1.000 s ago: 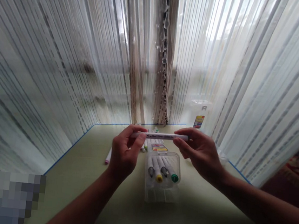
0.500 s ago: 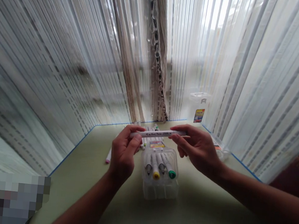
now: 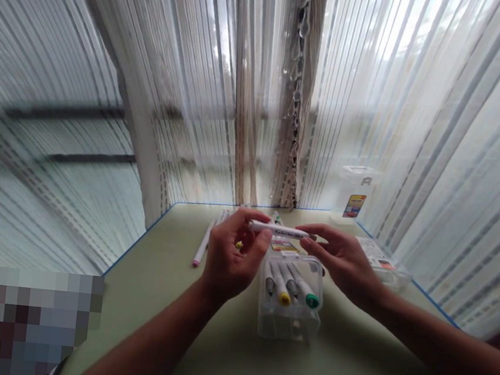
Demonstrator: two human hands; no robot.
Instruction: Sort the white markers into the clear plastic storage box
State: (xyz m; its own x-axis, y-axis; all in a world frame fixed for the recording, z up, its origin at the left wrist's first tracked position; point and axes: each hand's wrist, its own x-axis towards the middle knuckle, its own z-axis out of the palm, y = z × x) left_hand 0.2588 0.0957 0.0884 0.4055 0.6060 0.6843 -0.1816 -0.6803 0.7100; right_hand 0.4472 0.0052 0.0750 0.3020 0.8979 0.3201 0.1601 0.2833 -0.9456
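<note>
A white marker (image 3: 282, 230) with dark printing lies sideways between my hands, above the table. My left hand (image 3: 237, 251) pinches its left end between thumb and fingers. At its right end, the thumb and fingers of my right hand (image 3: 341, 252) grip the marker. Just below stands a clear plastic case (image 3: 288, 327) holding several pens. Among them are a yellow-ended marker (image 3: 284, 297), a green-ended marker (image 3: 312, 300) and slimmer ones with grey tips. Part of the case's back, with a coloured label (image 3: 285, 246), shows beneath the held marker.
A pink-ended marker (image 3: 202, 245) and other markers lie behind my left hand, partly hidden. At the back right stands a clear container (image 3: 355, 192) with a label. A clear lid or box (image 3: 384, 265) lies near the right table edge. Striped sheer curtains (image 3: 197, 88) hang behind the table (image 3: 148, 272).
The view has swung left, so everything sits further right. Both hands still hold the marker; my left hand has turned slightly and more of its fingers show.
</note>
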